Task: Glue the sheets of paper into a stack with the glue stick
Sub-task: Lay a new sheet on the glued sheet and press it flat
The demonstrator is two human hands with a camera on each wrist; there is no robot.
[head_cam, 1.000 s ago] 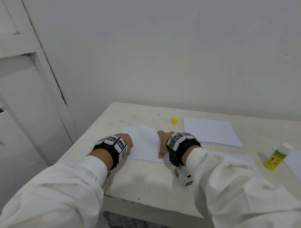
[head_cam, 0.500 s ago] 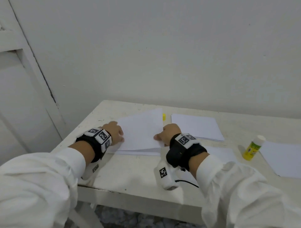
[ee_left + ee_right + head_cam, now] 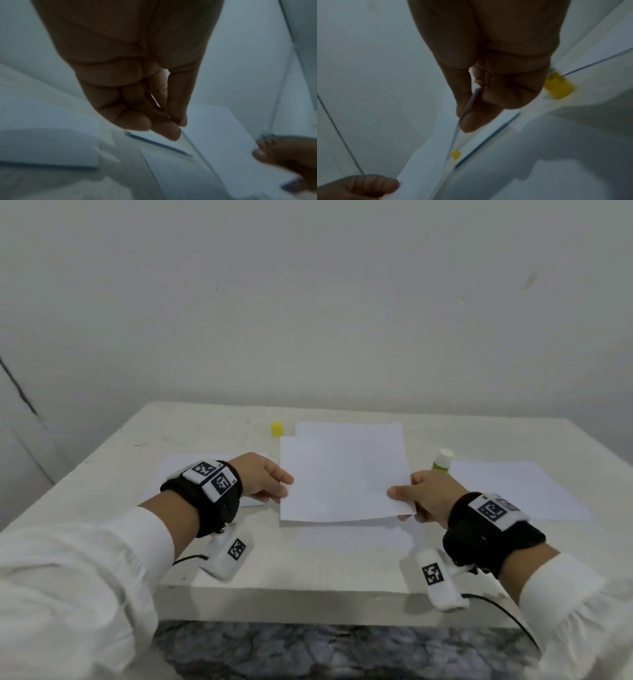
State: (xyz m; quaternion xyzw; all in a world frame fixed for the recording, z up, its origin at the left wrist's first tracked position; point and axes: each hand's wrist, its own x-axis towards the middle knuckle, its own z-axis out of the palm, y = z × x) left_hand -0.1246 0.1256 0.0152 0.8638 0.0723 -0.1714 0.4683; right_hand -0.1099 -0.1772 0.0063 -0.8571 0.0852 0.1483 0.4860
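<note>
Both hands are holding one sheet of paper [image 3: 342, 477] up off the table [image 3: 205, 426], roughly over the middle of it. The left hand [image 3: 260, 477] pinches the sheet's left edge between thumb and fingertips, and the right hand [image 3: 424, 494] pinches the right edge near the lower corner, thumb on top. The wrist views back this up: each thumb is pressed against curled fingers with the paper edge caught in between.

Under the held sheet there's another sheet lying flat on the table [image 3: 352, 539], and behind it the top of a paper pile [image 3: 346, 428] peeks out. More paper lies flat on the left [image 3: 164, 474], partly hidden by the left wrist, and a separate sheet sits off to the right [image 3: 513, 491].

The glue stick [image 3: 442, 460] stands upright just behind the right hand, between the held sheet and the right-hand paper. Its yellow cap [image 3: 276, 429] sits by itself near the far edge, just left of the pile.
</note>
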